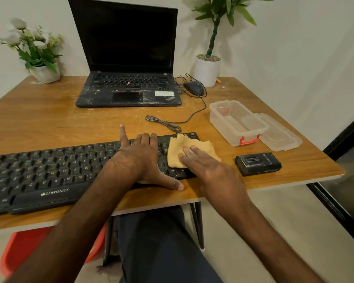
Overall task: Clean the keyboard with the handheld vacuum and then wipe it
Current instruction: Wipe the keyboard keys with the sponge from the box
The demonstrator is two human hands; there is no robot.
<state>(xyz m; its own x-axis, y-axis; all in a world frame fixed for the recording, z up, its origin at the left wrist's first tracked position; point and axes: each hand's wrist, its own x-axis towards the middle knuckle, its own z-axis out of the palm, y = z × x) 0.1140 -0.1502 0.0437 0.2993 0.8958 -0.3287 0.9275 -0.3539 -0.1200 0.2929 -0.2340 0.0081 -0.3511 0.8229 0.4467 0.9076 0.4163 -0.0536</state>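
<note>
Forearms reach over the near edge of a wooden desk [49,119] to a long black keyboard [49,166], which lies along that near edge, slanting from the left corner toward the middle.

The left hand [139,160] spans the keyboard's right half. Its thumb lies at the near rim, its middle fingers bend over the far rim, and its little finger points straight out, so it grips the board across its depth.

The right hand [206,168] lies flat with straight fingers [192,152] pressing a tan cloth [184,146] onto the keyboard's right end, holding nothing.

The keyboard looks like light, rigid plastic that would probably skid on the smooth wood. Bracing it by its rims, as the left hand does, seems the sound hold. Its keys will likely sink under pressure.

The cloth is soft and limp and would bunch easily. Flat finger pressure, or pinching a fold, should control it.

Just right of the keyboard, near the desk's right edge, lies a small black device [258,164], possibly the handheld vacuum.

Beyond it stands a clear plastic box [237,121] with its lid [282,137] beside it.

Farther back sit a dusty open laptop [129,88] and a wired mouse [194,87], with a potted plant at each far corner.
</note>
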